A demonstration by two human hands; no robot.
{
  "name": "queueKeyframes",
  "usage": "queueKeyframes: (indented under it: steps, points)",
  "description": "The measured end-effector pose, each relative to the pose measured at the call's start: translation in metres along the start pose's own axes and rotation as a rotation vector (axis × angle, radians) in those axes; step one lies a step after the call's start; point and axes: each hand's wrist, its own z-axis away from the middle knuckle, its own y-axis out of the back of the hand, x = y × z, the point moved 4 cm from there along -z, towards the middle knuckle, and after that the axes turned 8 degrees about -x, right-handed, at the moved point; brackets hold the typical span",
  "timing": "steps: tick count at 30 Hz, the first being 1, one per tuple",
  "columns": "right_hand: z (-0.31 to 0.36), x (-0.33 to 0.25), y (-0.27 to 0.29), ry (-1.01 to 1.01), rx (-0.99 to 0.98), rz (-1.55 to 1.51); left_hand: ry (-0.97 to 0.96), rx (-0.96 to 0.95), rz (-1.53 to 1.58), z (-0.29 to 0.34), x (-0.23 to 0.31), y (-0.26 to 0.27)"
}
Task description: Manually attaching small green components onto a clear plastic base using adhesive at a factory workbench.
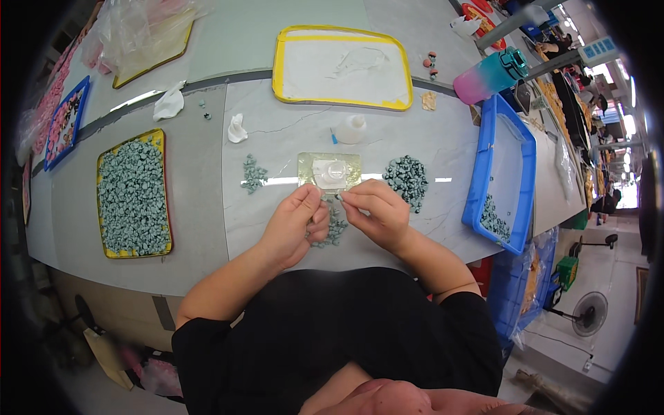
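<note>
My left hand (299, 227) is closed in a pinch, fingertips just below a yellowish-green mat (304, 162); what it grips is too small to name. Close beside it, my right hand (379, 213) pinches a small grey-green piece (338, 197) between thumb and forefinger. On the mat sits a small clear, whitish round container (335, 171). Partly hidden beneath my hands is a pile of small grey-green pieces (335, 233). A smaller pile (253, 173) lies to the left, and a darker, rounder pile (406, 181) to the right. Behind the mat stands a white squeeze bottle (353, 129) with a blue tip nearby.
At left, a yellow-rimmed tray (168, 207) is full of grey-green pieces. A blue bin (477, 180) at right holds several more. A yellow-edged white tray (278, 66) lies at the back. Crumpled tissues (237, 128) and a teal-pink water bottle (484, 77) are also around.
</note>
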Motion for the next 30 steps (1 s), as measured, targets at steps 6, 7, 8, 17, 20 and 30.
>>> queueKeyframes:
  steps: [6, 7, 8, 17, 20, 30]
  points:
    - [-0.004, -0.007, 0.001, 0.130, -0.071, 0.061, 0.062, 0.003, -0.054, 0.000, -0.003, 0.002]
    - [-0.004, -0.007, 0.000, 0.130, -0.072, 0.060, 0.056, 0.014, -0.072, 0.000, -0.002, 0.003]
    - [-0.004, -0.007, -0.001, 0.143, -0.078, 0.066, 0.056, 0.016, -0.070, 0.000, -0.002, 0.003]
    - [-0.003, -0.008, -0.009, 0.211, -0.126, 0.138, 0.050, 0.032, -0.130, 0.004, -0.001, 0.005]
    - [-0.002, -0.007, -0.014, 0.230, -0.120, 0.141, 0.035, 0.053, -0.164, 0.006, -0.001, 0.004]
    - [-0.001, -0.013, -0.023, 0.262, 0.029, 0.045, -0.187, 0.064, -0.447, 0.013, 0.003, 0.000]
